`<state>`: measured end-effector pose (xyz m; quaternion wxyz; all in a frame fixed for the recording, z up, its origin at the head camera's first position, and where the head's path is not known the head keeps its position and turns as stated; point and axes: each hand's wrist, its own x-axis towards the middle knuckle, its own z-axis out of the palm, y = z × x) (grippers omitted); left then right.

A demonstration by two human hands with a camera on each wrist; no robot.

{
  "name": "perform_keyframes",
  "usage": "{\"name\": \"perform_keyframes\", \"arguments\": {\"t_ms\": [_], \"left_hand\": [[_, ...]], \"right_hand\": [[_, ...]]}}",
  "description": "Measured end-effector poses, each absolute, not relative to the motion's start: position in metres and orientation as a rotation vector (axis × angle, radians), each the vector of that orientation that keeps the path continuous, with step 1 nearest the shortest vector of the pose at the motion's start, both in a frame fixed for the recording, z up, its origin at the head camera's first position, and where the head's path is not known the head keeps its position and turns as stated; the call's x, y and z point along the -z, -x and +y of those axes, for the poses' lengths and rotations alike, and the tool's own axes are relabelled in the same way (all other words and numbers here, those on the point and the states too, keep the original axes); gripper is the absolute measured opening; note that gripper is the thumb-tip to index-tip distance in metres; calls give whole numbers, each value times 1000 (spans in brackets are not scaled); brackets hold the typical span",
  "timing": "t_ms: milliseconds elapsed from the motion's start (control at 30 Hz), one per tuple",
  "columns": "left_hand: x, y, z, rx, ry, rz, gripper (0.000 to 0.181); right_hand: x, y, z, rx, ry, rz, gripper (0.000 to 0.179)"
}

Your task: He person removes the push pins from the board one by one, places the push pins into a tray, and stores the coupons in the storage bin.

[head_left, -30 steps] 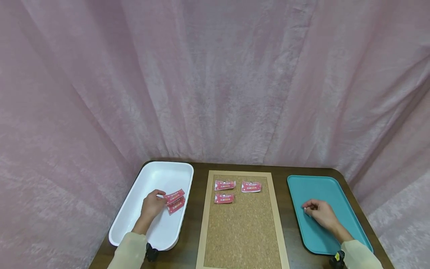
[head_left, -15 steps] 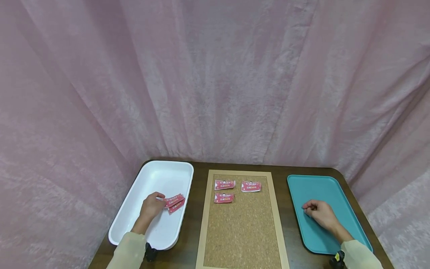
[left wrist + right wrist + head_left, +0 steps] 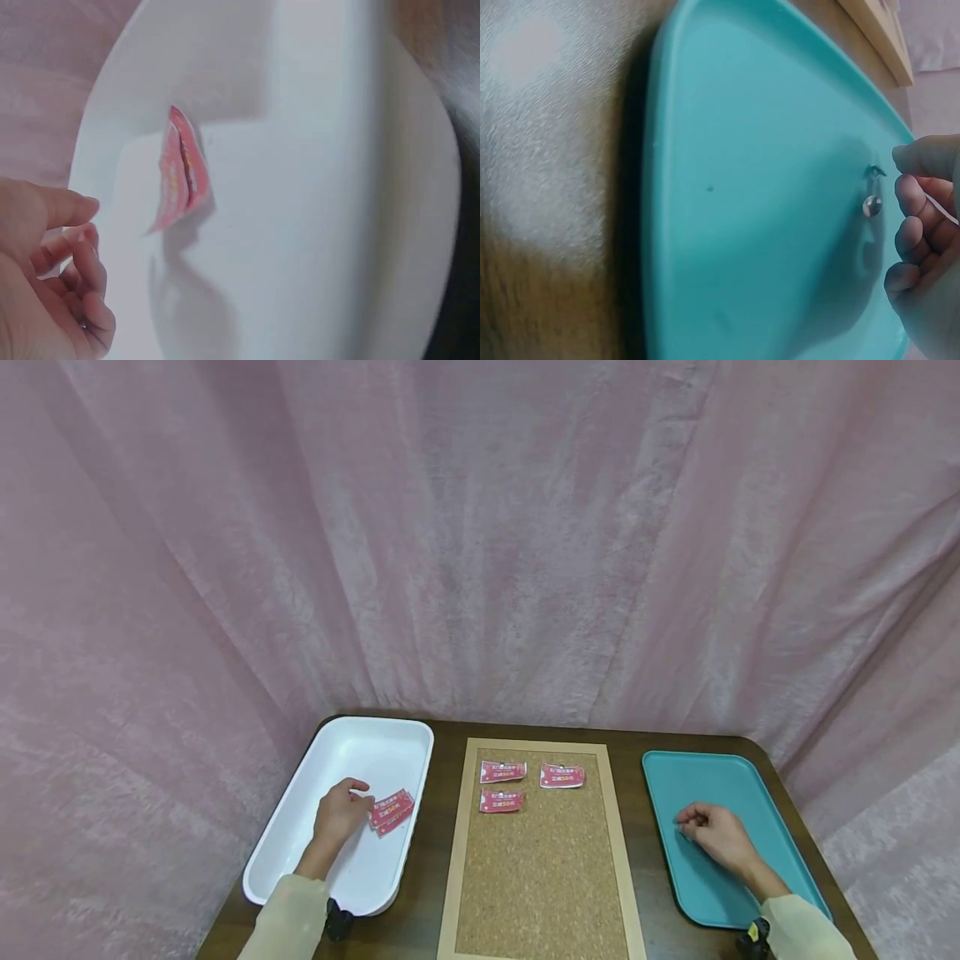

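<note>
My left hand [image 3: 340,816] hovers inside the white tray [image 3: 262,860], its fingers loosely bent beside red-and-white paper coupons [image 3: 391,811]. In the left wrist view a gap separates the fingertips [image 3: 88,206] from the coupons [image 3: 182,176], which overlap on the tray floor and curl slightly. Over the teal tray [image 3: 708,768], my right hand [image 3: 720,837] has its fingers loosely curled. Close to its fingertips in the right wrist view lie a clear-headed push pin [image 3: 872,205] and a small dark metallic piece [image 3: 876,171]. Nothing shows between the right thumb and forefinger.
Between the trays lies a wood-framed cork board [image 3: 540,877]. Three coupons, one of them the upper right coupon [image 3: 562,776], are fixed near its top. A dark wooden table [image 3: 442,793] carries everything, and a pink curtain [image 3: 480,543] hangs behind.
The coupons in the white tray have drawn closer together and overlap more. My left fingers have come slightly away from them. The right hand has hardly moved.
</note>
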<state>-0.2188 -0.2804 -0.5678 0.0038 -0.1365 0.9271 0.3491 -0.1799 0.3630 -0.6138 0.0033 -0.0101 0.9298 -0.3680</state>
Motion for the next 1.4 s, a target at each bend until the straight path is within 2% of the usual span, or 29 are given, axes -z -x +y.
{"name": "perform_keyframes", "arguments": {"t_ms": [900,1400], "left_hand": [[545,239,-219,-1358,182,2978,22],[535,251,-185,-1425,149,2931,21]], "right_hand": [[584,201,324,1237,142,2910,5],[578,215,297,1249,197,2881,5]]}}
